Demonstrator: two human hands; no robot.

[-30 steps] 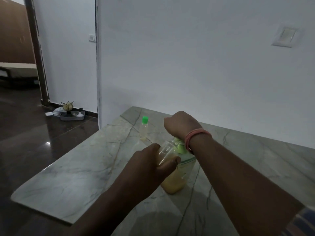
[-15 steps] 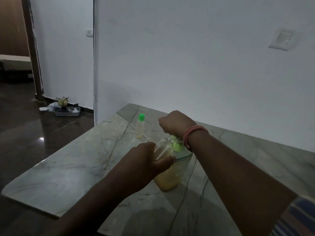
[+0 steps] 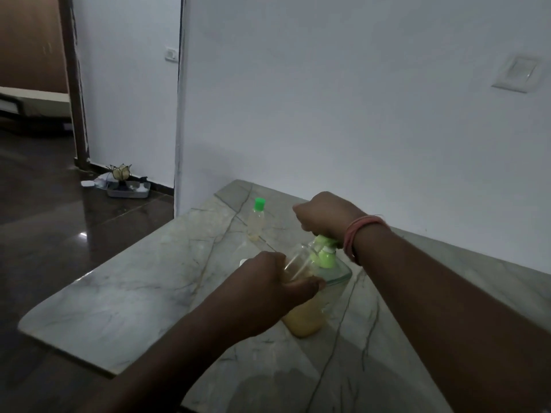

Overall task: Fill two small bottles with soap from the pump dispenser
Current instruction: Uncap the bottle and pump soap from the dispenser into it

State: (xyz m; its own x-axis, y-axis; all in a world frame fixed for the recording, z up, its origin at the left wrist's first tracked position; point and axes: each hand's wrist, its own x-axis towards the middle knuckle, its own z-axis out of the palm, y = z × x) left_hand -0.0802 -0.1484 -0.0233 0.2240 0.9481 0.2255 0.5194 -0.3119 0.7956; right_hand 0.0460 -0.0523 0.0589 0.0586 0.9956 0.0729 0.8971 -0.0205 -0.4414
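A clear pump dispenser [image 3: 310,318] with yellow soap in its lower part stands on the marble table [image 3: 125,296]. My right hand [image 3: 323,216] is closed over its green pump head [image 3: 323,248]. My left hand [image 3: 268,290] grips a small clear bottle [image 3: 293,262], tilted, held against the dispenser just under the spout; most of this bottle is hidden by my fingers. A second small bottle [image 3: 257,220] with a green cap stands upright farther back on the table, apart from both hands.
A white wall runs close behind the table. The table's left edge drops to a dark glossy floor [image 3: 59,228]. A small tray with a decorative holder [image 3: 125,186] sits on the floor by a doorway. A wall plate [image 3: 517,74] is at upper right.
The view has shifted slightly. Both hands stay on the dispenser and the small bottle; my right hand sits a little higher over the pump head than before.
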